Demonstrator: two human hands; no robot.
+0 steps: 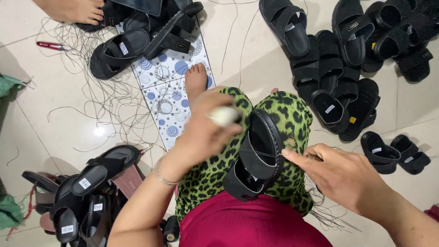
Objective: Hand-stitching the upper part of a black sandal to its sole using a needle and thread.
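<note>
Pinching a small tool, right hand [340, 176] presses the black sandal [256, 158] on the lap; left hand [206, 130] clutches a pale lump [224, 115], sandal piles [343, 68] beyond.

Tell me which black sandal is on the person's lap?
The sandal lying between the left hand and right hand, on the green spotted cloth. All the others lie on the floor.

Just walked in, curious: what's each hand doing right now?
Left hand: closed around a small whitish object.
Right hand: fingers pinched on a small tool against the black sandal on the lap.
</note>
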